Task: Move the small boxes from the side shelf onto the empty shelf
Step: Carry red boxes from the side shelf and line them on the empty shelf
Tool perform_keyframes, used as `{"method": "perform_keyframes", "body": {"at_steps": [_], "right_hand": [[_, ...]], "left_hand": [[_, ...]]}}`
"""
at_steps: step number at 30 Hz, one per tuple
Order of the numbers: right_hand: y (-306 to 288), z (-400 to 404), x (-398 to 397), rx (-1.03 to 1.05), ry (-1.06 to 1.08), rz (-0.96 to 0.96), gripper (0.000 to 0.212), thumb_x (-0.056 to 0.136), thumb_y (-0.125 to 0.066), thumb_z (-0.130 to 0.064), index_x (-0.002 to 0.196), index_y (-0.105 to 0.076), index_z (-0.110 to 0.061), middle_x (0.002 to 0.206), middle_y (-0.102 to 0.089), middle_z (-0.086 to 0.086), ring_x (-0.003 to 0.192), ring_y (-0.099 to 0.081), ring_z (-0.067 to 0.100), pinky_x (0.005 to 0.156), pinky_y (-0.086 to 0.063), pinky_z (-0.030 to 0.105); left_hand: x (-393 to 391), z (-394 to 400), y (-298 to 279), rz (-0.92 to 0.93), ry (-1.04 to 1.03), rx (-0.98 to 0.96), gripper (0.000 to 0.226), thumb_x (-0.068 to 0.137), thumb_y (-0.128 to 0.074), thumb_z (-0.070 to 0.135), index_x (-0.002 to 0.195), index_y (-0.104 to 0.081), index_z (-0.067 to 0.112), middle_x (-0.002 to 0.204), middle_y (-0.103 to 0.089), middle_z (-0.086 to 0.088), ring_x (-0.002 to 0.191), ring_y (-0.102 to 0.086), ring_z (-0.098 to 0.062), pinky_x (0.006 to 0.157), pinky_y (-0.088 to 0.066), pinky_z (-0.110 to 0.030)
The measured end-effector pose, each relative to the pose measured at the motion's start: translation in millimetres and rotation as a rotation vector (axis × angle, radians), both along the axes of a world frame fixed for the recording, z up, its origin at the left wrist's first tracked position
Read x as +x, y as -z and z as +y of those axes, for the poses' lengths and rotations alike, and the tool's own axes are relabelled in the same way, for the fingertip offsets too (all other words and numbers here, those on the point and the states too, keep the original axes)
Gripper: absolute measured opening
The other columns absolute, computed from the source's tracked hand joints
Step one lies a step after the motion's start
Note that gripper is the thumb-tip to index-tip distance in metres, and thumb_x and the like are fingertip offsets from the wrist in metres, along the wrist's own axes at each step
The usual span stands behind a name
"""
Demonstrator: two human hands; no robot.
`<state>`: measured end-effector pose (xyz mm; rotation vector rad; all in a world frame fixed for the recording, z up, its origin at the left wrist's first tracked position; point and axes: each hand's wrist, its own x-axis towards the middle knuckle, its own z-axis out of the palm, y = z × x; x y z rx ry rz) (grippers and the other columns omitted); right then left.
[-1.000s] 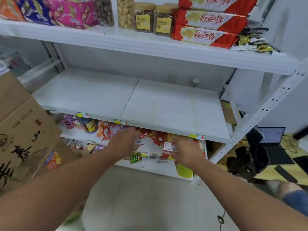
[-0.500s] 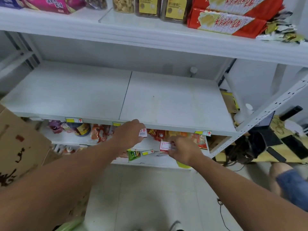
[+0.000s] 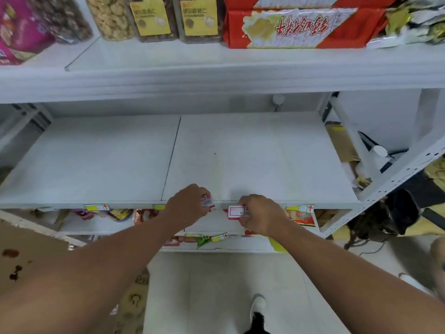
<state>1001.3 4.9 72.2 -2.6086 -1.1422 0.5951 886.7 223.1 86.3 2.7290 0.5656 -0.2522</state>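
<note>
My left hand point(image 3: 186, 206) grips a small white and red box point(image 3: 208, 201) at the front lip of the bare white shelf point(image 3: 252, 160). My right hand point(image 3: 261, 214) holds a second small white box with a red border point(image 3: 236, 212), just below and in front of the same shelf edge. The two boxes are a short gap apart. Each hand hides most of its box. The shelf board itself carries nothing.
The shelf above holds jars point(image 3: 154, 18), a red packet point(image 3: 305, 27) and a pink bag point(image 3: 16, 32). Lower shelves hold snack packets point(image 3: 301, 216). A cardboard box point(image 3: 26, 259) stands at left, a white upright post point(image 3: 404, 169) at right. My shoe point(image 3: 257, 312) is on the floor.
Both hands have risen with their small boxes from the lower shelf level to the front edge of the bare shelf. The camera has moved closer and tilted up.
</note>
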Motion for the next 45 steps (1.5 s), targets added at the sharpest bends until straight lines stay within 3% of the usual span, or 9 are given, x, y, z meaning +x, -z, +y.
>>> {"method": "perform_keyframes", "body": {"at_steps": [3, 8, 16, 25, 28, 31, 34, 39, 45], "right_hand": [[7, 10, 29, 0.022, -0.001, 0.015, 0.033, 0.089, -0.070, -0.036, 0.121, -0.066, -0.029, 0.113, -0.065, -0.002, 0.104, -0.065, 0.025, 0.085, -0.058, 0.038], [15, 19, 64, 0.004, -0.052, -0.005, 0.036, 0.089, -0.072, -0.041, 0.122, -0.066, -0.030, 0.114, -0.064, -0.003, 0.105, -0.064, 0.024, 0.083, -0.056, 0.037], [27, 40, 88, -0.032, 0.004, 0.016, 0.035, 0.087, -0.068, -0.036, 0.121, -0.067, -0.031, 0.111, -0.067, -0.005, 0.103, -0.066, 0.024, 0.086, -0.059, 0.039], [60, 68, 96, 0.014, 0.082, -0.096, 0.033, 0.095, -0.064, -0.036, 0.126, -0.066, -0.024, 0.115, -0.067, 0.000, 0.117, -0.054, 0.023, 0.082, -0.058, 0.042], [71, 78, 93, 0.025, 0.102, -0.109, 0.036, 0.098, -0.062, -0.033, 0.132, -0.064, -0.022, 0.122, -0.063, 0.000, 0.124, -0.048, 0.024, 0.081, -0.059, 0.044], [79, 86, 90, 0.006, 0.094, -0.124, 0.038, 0.098, -0.064, -0.036, 0.134, -0.064, -0.022, 0.126, -0.059, 0.000, 0.126, -0.046, 0.025, 0.082, -0.059, 0.045], [81, 97, 87, 0.004, 0.080, -0.108, 0.044, 0.100, -0.062, -0.039, 0.142, -0.059, -0.026, 0.129, -0.057, 0.000, 0.128, -0.045, 0.025, 0.086, -0.058, 0.045], [72, 120, 90, -0.007, 0.047, -0.096, 0.049, 0.100, -0.061, -0.045, 0.147, -0.057, -0.030, 0.135, -0.056, 0.000, 0.129, -0.045, 0.026, 0.090, -0.058, 0.046], [80, 131, 94, -0.032, 0.047, -0.160, 0.048, 0.098, -0.063, -0.042, 0.144, -0.060, -0.028, 0.135, -0.054, 0.002, 0.126, -0.047, 0.028, 0.085, -0.059, 0.046]], "left_hand": [[17, 2, 11, 0.015, -0.051, -0.009, 0.034, 0.088, -0.077, 0.050, 0.119, -0.071, 0.039, 0.106, -0.062, 0.014, 0.100, -0.068, -0.018, 0.086, -0.058, -0.041], [53, 14, 11, 0.014, -0.049, 0.016, 0.053, 0.097, -0.073, 0.042, 0.147, -0.059, 0.031, 0.133, -0.060, 0.005, 0.122, -0.062, -0.021, 0.099, -0.050, -0.036], [127, 36, 6, -0.072, 0.025, 0.082, 0.048, 0.096, -0.077, 0.032, 0.141, -0.063, 0.026, 0.129, -0.066, 0.001, 0.116, -0.068, -0.026, 0.094, -0.058, -0.041], [179, 65, 65, -0.070, 0.172, 0.025, 0.032, 0.096, -0.072, 0.035, 0.127, -0.068, 0.035, 0.120, -0.064, 0.007, 0.117, -0.062, -0.022, 0.084, -0.048, -0.034], [185, 67, 83, -0.088, 0.204, 0.039, 0.040, 0.097, -0.072, 0.037, 0.137, -0.066, 0.031, 0.128, -0.066, 0.004, 0.122, -0.058, -0.024, 0.093, -0.051, -0.038], [179, 72, 91, -0.073, 0.185, -0.007, 0.067, 0.094, -0.078, 0.040, 0.155, -0.052, 0.029, 0.151, -0.058, 0.002, 0.138, -0.050, -0.026, 0.108, -0.049, -0.044], [158, 81, 97, -0.075, 0.135, -0.032, 0.080, 0.091, -0.078, 0.025, 0.161, -0.039, 0.029, 0.160, -0.048, 0.002, 0.144, -0.044, -0.026, 0.112, -0.047, -0.046], [114, 99, 103, -0.084, -0.027, -0.035, 0.075, 0.094, -0.068, 0.013, 0.161, -0.037, 0.025, 0.160, -0.045, 0.000, 0.142, -0.044, -0.026, 0.111, -0.049, -0.047], [100, 109, 101, -0.151, -0.036, -0.072, 0.067, 0.093, -0.060, 0.009, 0.156, -0.043, 0.023, 0.157, -0.047, 0.001, 0.139, -0.044, -0.025, 0.109, -0.049, -0.047]]}}
